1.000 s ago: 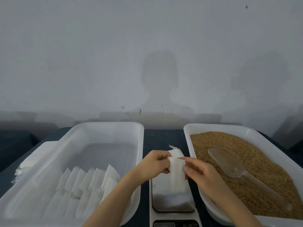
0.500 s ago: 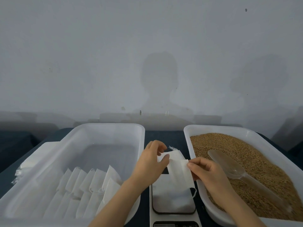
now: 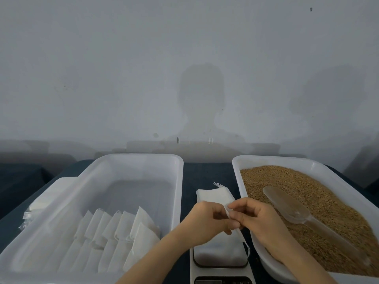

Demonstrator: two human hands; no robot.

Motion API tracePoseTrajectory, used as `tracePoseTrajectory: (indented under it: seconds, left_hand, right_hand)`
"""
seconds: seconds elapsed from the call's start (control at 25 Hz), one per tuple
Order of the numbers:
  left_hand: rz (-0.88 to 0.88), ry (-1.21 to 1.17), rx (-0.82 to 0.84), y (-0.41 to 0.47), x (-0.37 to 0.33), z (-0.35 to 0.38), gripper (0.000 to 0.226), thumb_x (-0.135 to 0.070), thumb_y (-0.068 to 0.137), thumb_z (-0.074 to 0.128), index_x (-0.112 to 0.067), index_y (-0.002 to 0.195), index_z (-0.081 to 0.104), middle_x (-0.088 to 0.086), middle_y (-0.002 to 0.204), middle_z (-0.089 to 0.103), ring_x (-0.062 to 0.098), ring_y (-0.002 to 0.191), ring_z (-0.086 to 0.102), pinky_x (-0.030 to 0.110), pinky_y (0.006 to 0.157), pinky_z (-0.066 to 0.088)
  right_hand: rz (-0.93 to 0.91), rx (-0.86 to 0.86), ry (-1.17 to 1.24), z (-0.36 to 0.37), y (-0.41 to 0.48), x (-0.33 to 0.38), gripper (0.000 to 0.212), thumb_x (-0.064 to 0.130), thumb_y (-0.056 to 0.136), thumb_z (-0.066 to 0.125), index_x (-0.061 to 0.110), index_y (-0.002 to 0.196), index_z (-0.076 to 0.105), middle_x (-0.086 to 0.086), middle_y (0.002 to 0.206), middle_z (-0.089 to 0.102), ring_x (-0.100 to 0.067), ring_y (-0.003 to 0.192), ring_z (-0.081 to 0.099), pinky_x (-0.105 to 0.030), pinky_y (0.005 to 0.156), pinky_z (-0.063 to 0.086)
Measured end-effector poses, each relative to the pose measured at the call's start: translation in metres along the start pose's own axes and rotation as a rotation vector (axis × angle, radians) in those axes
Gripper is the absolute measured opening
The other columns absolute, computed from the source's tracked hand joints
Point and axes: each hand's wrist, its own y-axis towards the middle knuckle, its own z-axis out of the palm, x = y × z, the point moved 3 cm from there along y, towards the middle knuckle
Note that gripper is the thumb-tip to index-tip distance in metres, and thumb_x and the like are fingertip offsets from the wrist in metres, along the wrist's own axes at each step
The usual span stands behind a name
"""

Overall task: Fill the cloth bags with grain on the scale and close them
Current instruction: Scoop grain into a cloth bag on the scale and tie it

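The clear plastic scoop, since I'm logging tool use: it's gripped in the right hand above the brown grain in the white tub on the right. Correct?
No. The head view shows the clear plastic scoop lying loose on the brown grain in the white tub on the right. The right hand and left hand pinch a white cloth bag instead.

Small packing station, more workshop than home. A bare grey wall [image 3: 184, 58] stands behind a dark table [image 3: 207, 173]. On the table, a left tub [image 3: 181, 181] holds rows of white cloth bags [image 3: 123, 232]. A right tub [image 3: 235, 181] holds loose grain [image 3: 291, 181] and a clear scoop [image 3: 287, 206]. A digital scale [image 3: 221, 260] sits between them.
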Motion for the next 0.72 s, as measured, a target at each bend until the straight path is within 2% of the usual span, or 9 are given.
tracePoseTrajectory:
  seconds: [0.12,0.2,0.28,0.4,0.52,0.72]
  left_hand:
    - [-0.015,-0.005,0.020,0.000,0.000,0.000,0.011,-0.020,0.089,0.067,-0.017,0.095,0.075,0.002,0.093,0.075,0.008,0.077,0.069,0.017,0.072,0.053]
    - [-0.037,-0.021,0.008,0.001,0.001,-0.002,0.007,-0.020,0.087,0.069,-0.018,0.089,0.075,-0.001,0.084,0.075,0.007,0.073,0.069,0.018,0.070,0.053]
    - [-0.066,-0.034,-0.011,0.000,0.003,-0.003,0.009,-0.023,0.086,0.071,-0.024,0.077,0.072,-0.008,0.073,0.073,0.006,0.070,0.070,0.017,0.068,0.053]
    - [-0.084,-0.028,-0.034,0.001,0.005,-0.006,0.015,-0.029,0.085,0.071,-0.026,0.071,0.070,-0.007,0.072,0.073,0.007,0.068,0.070,0.014,0.063,0.051]
    - [-0.113,-0.038,-0.085,0.002,0.009,-0.009,0.016,-0.032,0.086,0.070,-0.026,0.071,0.070,-0.006,0.073,0.074,0.009,0.067,0.071,0.012,0.059,0.049]
    - [-0.138,-0.025,-0.155,0.004,0.013,-0.011,0.016,-0.034,0.088,0.067,-0.026,0.074,0.068,-0.008,0.072,0.073,0.007,0.066,0.070,0.013,0.060,0.049]
  right_hand:
    - [-0.002,0.023,-0.003,0.000,0.000,-0.001,0.016,0.035,0.068,0.073,0.029,0.082,0.072,-0.005,0.075,0.071,-0.022,0.069,0.067,-0.024,0.064,0.054]
    - [-0.016,0.033,-0.013,0.000,-0.001,-0.001,0.015,0.035,0.070,0.072,0.029,0.083,0.071,-0.005,0.075,0.070,-0.022,0.071,0.066,-0.024,0.066,0.054]
    - [-0.043,0.014,-0.048,-0.001,-0.001,-0.001,0.007,0.024,0.077,0.071,0.026,0.084,0.069,-0.003,0.077,0.069,-0.019,0.073,0.065,-0.021,0.068,0.052]
    - [-0.127,-0.073,-0.224,-0.001,-0.002,-0.003,0.017,0.003,0.085,0.064,0.019,0.080,0.061,0.000,0.078,0.065,-0.011,0.071,0.061,-0.017,0.066,0.047]
    - [-0.163,-0.136,-0.351,0.002,-0.003,0.000,0.019,0.006,0.085,0.065,0.022,0.078,0.056,0.001,0.075,0.062,-0.011,0.069,0.059,-0.021,0.063,0.047]
    - [-0.232,-0.062,-0.535,0.010,-0.002,0.001,0.012,0.007,0.083,0.068,0.018,0.078,0.064,0.007,0.077,0.061,-0.008,0.072,0.058,-0.016,0.062,0.046]
